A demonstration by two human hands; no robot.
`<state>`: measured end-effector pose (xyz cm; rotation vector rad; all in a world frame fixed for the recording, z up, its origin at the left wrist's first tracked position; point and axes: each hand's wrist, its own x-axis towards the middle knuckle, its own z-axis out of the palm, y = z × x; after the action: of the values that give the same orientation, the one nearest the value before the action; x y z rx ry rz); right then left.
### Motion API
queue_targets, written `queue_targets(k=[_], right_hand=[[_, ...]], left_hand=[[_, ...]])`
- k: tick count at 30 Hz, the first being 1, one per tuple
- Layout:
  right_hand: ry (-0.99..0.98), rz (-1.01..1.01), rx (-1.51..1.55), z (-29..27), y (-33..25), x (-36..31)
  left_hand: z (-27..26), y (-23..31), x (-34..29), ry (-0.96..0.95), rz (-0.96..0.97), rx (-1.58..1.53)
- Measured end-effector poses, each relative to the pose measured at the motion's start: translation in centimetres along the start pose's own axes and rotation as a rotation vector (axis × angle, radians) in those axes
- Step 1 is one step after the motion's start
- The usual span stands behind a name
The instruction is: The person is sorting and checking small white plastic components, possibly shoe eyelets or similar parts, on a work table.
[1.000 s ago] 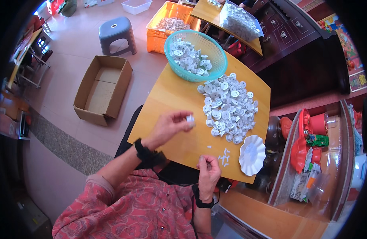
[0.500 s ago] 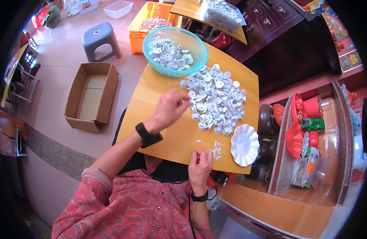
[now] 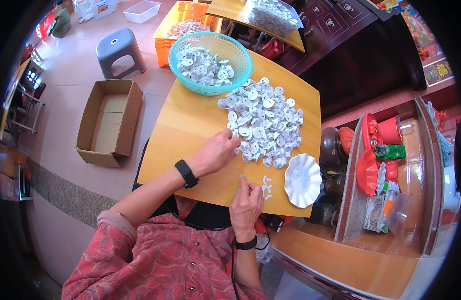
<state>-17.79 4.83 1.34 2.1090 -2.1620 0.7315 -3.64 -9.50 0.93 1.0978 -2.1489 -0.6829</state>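
My left hand (image 3: 216, 153) is at the near left edge of a heap of white round plastic parts (image 3: 263, 122) on the wooden table. Its fingers are pinched around one of these parts, largely hidden by the fingertips. My right hand (image 3: 246, 206) is low over the table's near edge, fingers close together. At its index fingertip is a small white plastic peg (image 3: 241, 176), apparently pinched there. Just right of that hand lie several more small white pegs (image 3: 267, 188). Beside them stands a white scalloped dish (image 3: 292, 191) holding tiny translucent pieces.
A turquoise basket (image 3: 247, 65) with more white parts stands at the table's far left corner. Behind it is an orange crate (image 3: 162, 49). An open cardboard box (image 3: 125, 131) and a grey-blue stool (image 3: 118, 46) are on the floor at left. Shelves with jars (image 3: 332, 145) adjoin the right side.
My left hand has come down toward me along the heap's left edge. My right hand has stretched its index finger forward to the lone peg. The whole view has shifted slightly.
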Motion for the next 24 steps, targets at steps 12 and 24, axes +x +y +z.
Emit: queue_targets(k=[12, 24], right_hand=[[-0.072, -0.061, -0.008, -1.4, -0.1, -0.9], [-0.184, -0.123, 0.039, -3.3, 0.9, -3.7]], left_hand=[[-1.9, 1.1, -4.4, -0.068, -0.027, 0.014], [-4.0, 3.0, -8.7, -0.086, -0.552, -1.363]])
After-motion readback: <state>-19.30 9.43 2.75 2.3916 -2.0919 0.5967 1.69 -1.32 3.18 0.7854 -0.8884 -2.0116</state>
